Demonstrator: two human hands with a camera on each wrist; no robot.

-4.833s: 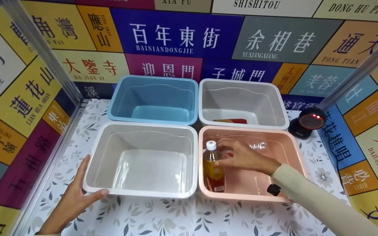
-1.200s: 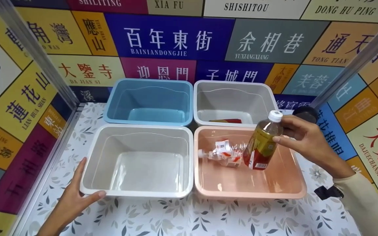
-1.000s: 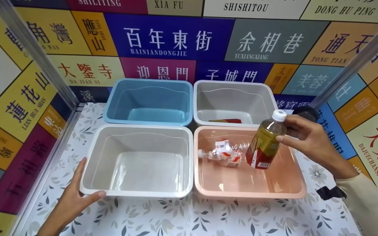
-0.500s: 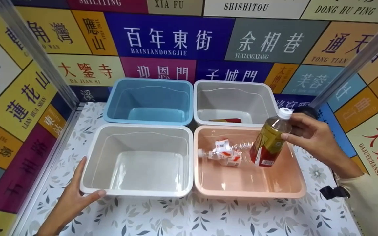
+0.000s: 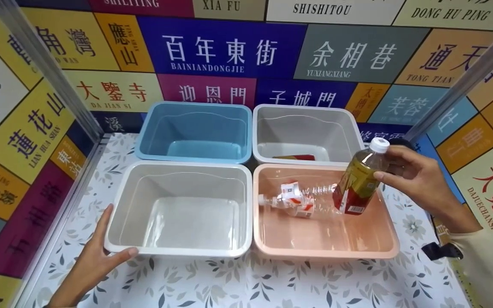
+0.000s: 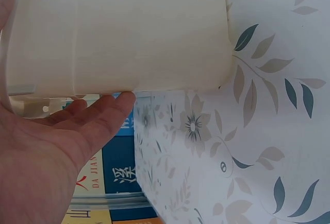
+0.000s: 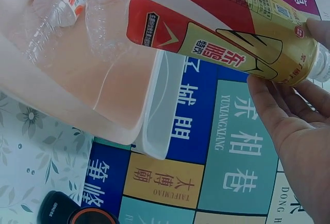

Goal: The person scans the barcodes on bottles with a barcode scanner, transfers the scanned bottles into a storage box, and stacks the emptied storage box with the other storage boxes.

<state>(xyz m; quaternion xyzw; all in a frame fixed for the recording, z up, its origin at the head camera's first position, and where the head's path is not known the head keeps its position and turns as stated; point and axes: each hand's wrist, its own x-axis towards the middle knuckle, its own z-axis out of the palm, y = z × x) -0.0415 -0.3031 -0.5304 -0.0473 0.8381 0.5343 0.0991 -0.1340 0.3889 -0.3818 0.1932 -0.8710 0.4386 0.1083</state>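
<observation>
My right hand (image 5: 422, 182) pinches a drink bottle (image 5: 360, 184) with a yellow and red label and white cap, gripping it near the neck. The bottle tilts above the right part of the pink bin (image 5: 328, 252); in the right wrist view the bottle label (image 7: 216, 49) faces the camera. Clear plastic bottles (image 5: 300, 201) with white and orange labels lie in the pink bin. My left hand (image 5: 90, 256) rests at the front left corner of a light grey bin (image 5: 178, 252), thumb on the rim. Its straight fingers (image 6: 105, 116) touch the outer wall in the left wrist view.
Behind stand a blue bin (image 5: 197, 128) and another grey bin (image 5: 310, 124) with a red and yellow piece (image 5: 295, 157) in it. A black scanner-like device (image 7: 77, 211) stands at the right, partly hidden in the head view. Printed walls enclose the leaf-patterned table (image 5: 229, 282).
My right hand has raised the drink bottle out of the pink bin's left side and carried it right, over the last half second slightly farther right and up. My left hand stays put.
</observation>
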